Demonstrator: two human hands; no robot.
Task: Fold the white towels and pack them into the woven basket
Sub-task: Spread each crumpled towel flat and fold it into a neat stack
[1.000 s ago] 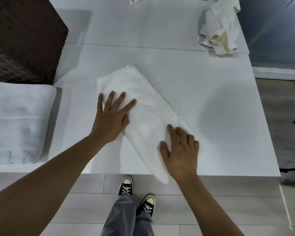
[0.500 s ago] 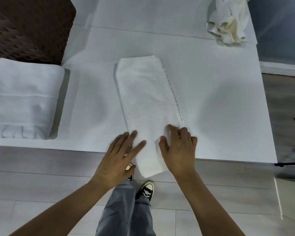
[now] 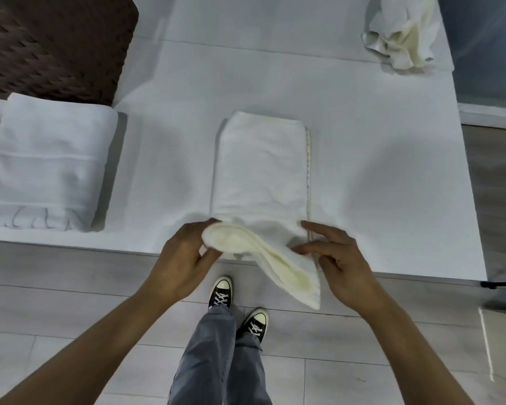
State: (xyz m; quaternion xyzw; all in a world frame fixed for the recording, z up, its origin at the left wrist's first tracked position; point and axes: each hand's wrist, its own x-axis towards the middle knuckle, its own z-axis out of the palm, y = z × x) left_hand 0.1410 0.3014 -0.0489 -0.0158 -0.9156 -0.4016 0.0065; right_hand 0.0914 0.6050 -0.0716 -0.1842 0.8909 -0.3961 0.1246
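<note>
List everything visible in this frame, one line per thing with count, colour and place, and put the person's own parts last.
Towel being folded: 1, white, table centre, near end lifted off the edge.
Folded towel: 1, white, table left, in front of the basket.
Crumpled towel: 1, white and cream, table far right.
Woven basket: 1, dark brown, far left corner.
Table: 1, white.
Floor: grey tiles, below the table edge.
Sneakers: 2, black and white, on the floor.
Jeans: grey.
Left hand: grips the towel's near left corner.
Right hand: pinches the towel's near right edge.

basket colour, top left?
Dark brown weave on the woven basket, seen best in the head view.
</note>
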